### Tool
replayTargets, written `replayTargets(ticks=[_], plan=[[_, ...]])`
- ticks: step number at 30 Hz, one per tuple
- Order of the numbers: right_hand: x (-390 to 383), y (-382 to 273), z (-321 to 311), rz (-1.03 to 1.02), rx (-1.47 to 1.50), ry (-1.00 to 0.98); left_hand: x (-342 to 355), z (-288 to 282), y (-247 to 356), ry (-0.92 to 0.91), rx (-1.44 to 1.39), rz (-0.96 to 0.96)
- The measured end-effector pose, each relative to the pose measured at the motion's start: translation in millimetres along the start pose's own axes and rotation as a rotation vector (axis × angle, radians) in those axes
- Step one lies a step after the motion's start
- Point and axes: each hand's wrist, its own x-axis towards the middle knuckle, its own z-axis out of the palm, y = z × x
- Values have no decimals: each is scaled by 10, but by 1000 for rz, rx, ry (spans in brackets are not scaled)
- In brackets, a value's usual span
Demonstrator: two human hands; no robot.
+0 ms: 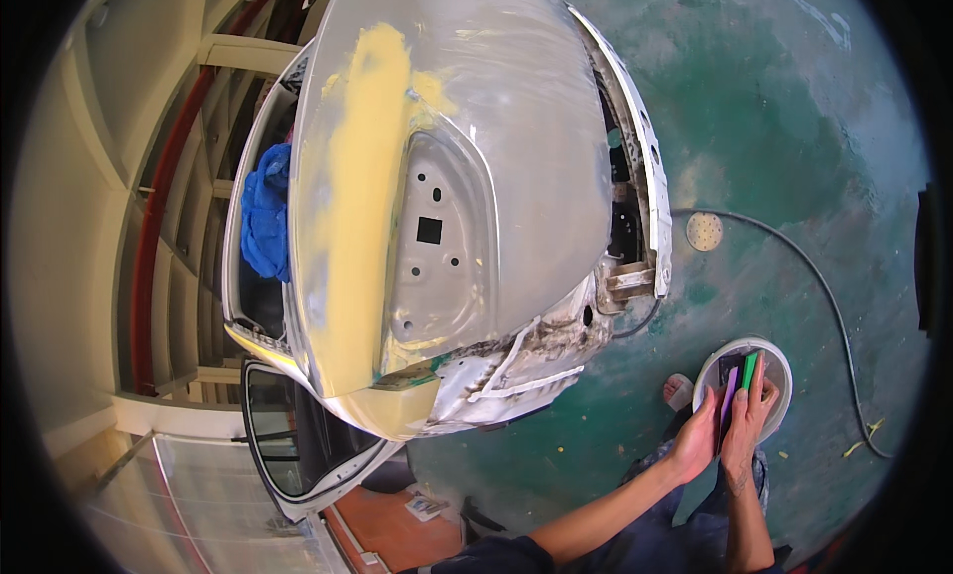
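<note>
While left hand [697,440] and right hand [743,425] grasp flat strips [748,372] (green, purple), white bucket [780,378] beneath

Both my hands are bare, the left hand [698,441] and the right hand [743,431] alike, with slim fingers, seen at the near side of the round, pale-rimmed bucket [787,374]. My left forearm [608,509], below and left of the bucket, is bare up to a dark navy sleeve [496,556] whose cloth looks plain. My right forearm [749,536], straight below the bucket, is bare too; near its wrist I see a faint dark marking, too small to tell whether ink or grime. Below the bucket my trousers [640,524] are dark blue and creased. Just left of it shows my foot [678,390], its footwear too small to make out.
</note>
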Motion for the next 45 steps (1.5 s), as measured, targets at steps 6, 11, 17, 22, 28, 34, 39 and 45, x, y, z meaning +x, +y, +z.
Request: replayTargets(ticks=[6, 11, 17, 22, 28, 34, 39, 45], plan=[[-201, 416, -217, 130, 311, -3, 174, -40, -255, -82, 409, -20], [-190, 1137, -131, 389, 852, -261, 646, -600, -340, -25, 730, -71], [226, 2783, 852, 330, -507, -32, 674, -1160, -132, 8, 920, 67], [765, 4070, 688, 238, -794, -128, -407, -924, 801, -11, 926, 151], [493, 2913, 223, 260, -740, -55, -1849, -711, 1383, 297, 922, 206], [-54, -1293, -326, -256, -428, -429, -1975, 120, 1130, 203, 550, 421], [-37, -4054, -225, -1069, -286, -471, -2846, 412, 1490, 231, 411, 740], [-193, -3926, 79, -516, 170, -501, -2881, 930, 2144, -53, 352, 758]])
